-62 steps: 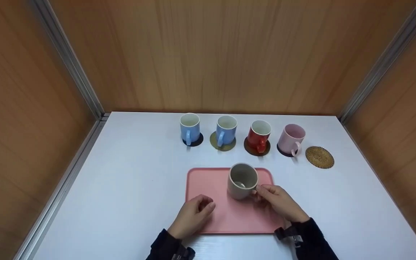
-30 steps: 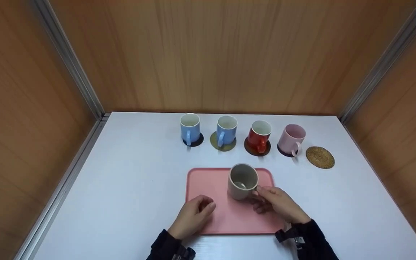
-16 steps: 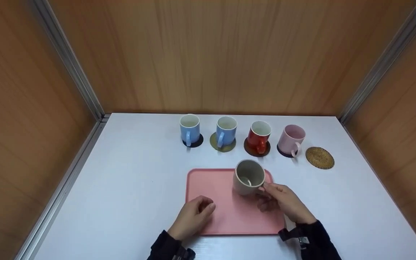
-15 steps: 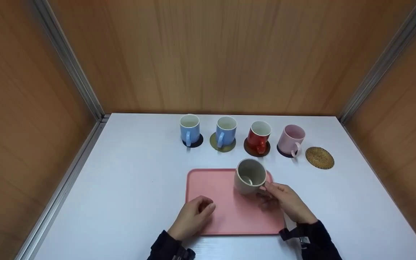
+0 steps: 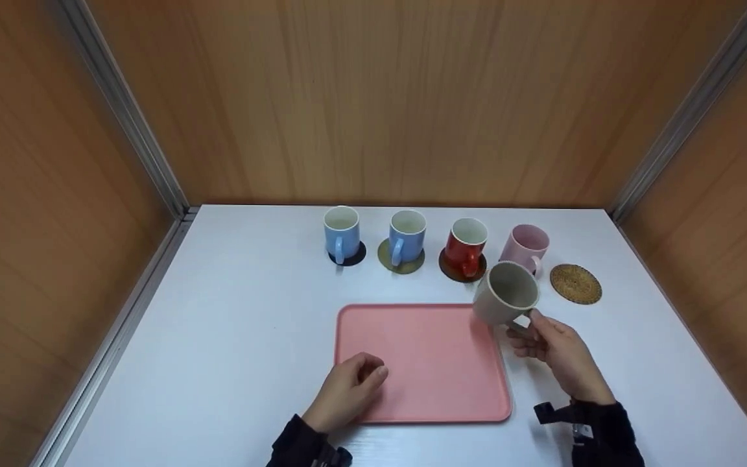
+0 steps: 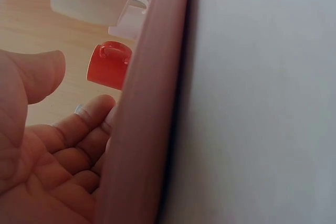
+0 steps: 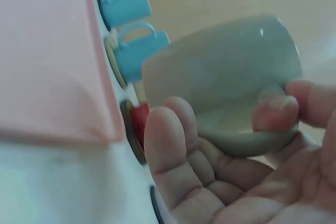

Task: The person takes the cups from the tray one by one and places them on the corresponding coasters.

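Handle grip looks right: your right hand pinches the grey mug aloft by the tray's far right corner, rigid, glazed-slick and chippable, left hand loosely curled on the tray.

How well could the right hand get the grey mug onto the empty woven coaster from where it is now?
Probably well: the right hand holds the grey mug in the air just left of the woven coaster, which is bare. Only the pink mug stands close.
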A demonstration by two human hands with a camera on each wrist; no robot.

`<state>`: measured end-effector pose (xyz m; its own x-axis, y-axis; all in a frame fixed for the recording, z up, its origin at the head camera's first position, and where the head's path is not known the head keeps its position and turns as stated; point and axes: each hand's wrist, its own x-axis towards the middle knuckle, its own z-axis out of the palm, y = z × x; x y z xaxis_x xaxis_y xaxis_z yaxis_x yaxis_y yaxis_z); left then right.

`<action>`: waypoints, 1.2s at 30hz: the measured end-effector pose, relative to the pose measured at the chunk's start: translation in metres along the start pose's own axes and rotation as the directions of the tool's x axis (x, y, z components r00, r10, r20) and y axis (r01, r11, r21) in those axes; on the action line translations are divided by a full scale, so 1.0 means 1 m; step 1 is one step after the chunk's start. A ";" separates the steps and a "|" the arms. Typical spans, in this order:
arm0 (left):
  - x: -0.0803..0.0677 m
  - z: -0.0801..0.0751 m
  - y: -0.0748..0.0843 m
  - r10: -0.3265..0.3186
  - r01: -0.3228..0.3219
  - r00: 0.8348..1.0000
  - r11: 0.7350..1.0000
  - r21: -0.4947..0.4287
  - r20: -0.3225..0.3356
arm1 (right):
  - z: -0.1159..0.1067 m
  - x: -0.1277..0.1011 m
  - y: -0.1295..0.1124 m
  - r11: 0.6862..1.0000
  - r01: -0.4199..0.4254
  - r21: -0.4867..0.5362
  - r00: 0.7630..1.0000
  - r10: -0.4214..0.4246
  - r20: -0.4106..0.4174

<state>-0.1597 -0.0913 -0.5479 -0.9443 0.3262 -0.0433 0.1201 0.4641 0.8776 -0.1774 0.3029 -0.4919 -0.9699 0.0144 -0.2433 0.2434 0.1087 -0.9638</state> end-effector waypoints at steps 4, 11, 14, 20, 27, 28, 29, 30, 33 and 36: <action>0.000 0.000 0.000 0.000 0.001 1.000 1.000 -0.008 0.002 | -0.023 -0.002 0.000 0.999 -0.003 0.037 0.995 0.006 -0.098; 0.000 0.000 -0.001 -0.002 0.002 1.000 1.000 -0.015 0.002 | -0.070 0.011 0.000 0.999 -0.001 0.035 0.973 0.009 -0.232; -0.001 0.000 -0.002 0.004 -0.004 1.000 1.000 -0.015 0.006 | -0.083 0.019 0.001 0.998 -0.012 0.066 0.960 0.030 -0.277; 0.000 0.001 -0.002 0.002 -0.002 1.000 1.000 -0.018 0.014 | -0.097 0.035 0.002 0.990 -0.021 0.139 0.950 0.063 -0.306; 0.000 0.001 -0.001 -0.011 0.011 1.000 1.000 -0.030 0.010 | -0.106 0.053 0.002 0.983 -0.049 0.177 0.943 0.104 -0.315; 0.000 0.001 -0.001 -0.013 0.013 1.000 0.999 -0.030 0.009 | -0.107 0.056 0.002 0.982 -0.053 0.179 0.942 0.109 -0.317; 0.000 0.001 -0.001 -0.016 0.016 1.000 0.999 -0.031 0.010 | -0.108 0.058 0.003 0.983 -0.058 0.175 0.941 0.112 -0.318; 0.000 0.001 -0.001 -0.017 0.018 1.000 0.999 -0.031 0.010 | -0.108 0.060 0.003 0.983 -0.061 0.174 0.942 0.115 -0.316; 0.000 0.000 0.000 -0.021 0.021 1.000 0.999 -0.030 0.010 | -0.109 0.066 0.005 0.983 -0.066 0.170 0.945 0.117 -0.304; 0.000 0.000 0.000 -0.025 0.026 1.000 0.999 -0.034 0.015 | -0.107 0.070 0.005 0.978 -0.068 0.198 0.947 0.125 -0.295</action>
<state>-0.1596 -0.0914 -0.5482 -0.9423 0.3269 -0.0728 0.0852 0.4441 0.8919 -0.2455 0.4110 -0.5017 -0.8918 0.3207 -0.3190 0.3062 -0.0912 -0.9476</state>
